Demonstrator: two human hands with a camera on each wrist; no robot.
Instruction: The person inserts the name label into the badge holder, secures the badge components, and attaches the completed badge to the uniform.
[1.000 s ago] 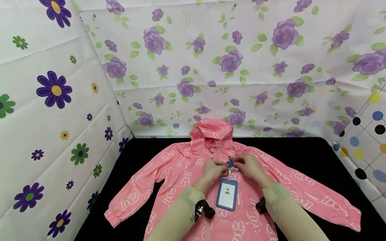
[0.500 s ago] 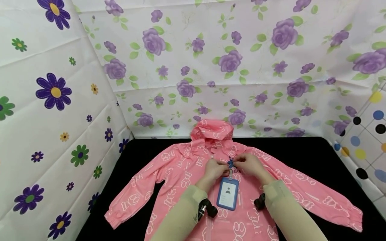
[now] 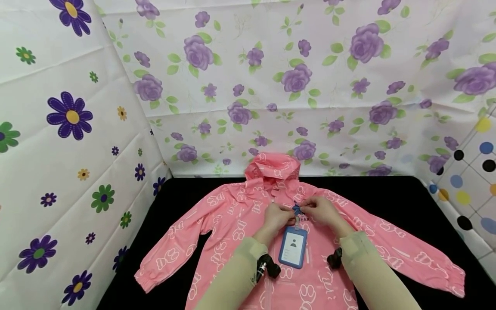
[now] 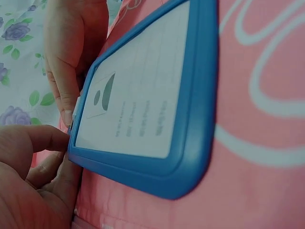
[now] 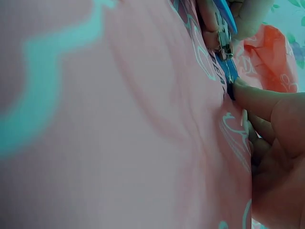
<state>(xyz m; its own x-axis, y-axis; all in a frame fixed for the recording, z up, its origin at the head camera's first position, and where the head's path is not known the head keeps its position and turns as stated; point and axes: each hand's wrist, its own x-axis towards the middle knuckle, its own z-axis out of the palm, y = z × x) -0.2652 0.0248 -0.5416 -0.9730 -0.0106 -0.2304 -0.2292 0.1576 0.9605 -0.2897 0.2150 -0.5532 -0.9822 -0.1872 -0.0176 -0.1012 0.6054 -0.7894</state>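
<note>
A pink hooded jacket (image 3: pixel 240 241) with white bear outlines lies spread out, its hood at the far end. On its chest rests a blue badge holder (image 3: pixel 293 247) with a white card inside. My left hand (image 3: pixel 277 217) grips the metal clip (image 5: pixel 225 45) at the holder's top. Close beside it, my right hand (image 3: pixel 319 211) pinches the jacket's fabric at the blue bear print (image 3: pixel 297 209). In the left wrist view the holder (image 4: pixel 193 138) fills the middle, and its frame hides the clip. Whether the clip has fabric in it I cannot tell.
Black cloth (image 3: pixel 387 189) covers the table under the jacket. A white floral sheet (image 3: pixel 232 64) hangs behind, with patterned sheets on both sides. Both jacket sleeves (image 3: pixel 410 254) stretch outward. Dark wrist cameras (image 3: pixel 268 266) sit on my wrists.
The badge holder and my left hand have shifted slightly to the right, toward the right hand. My right hand stays at the blue print with hardly any movement.
</note>
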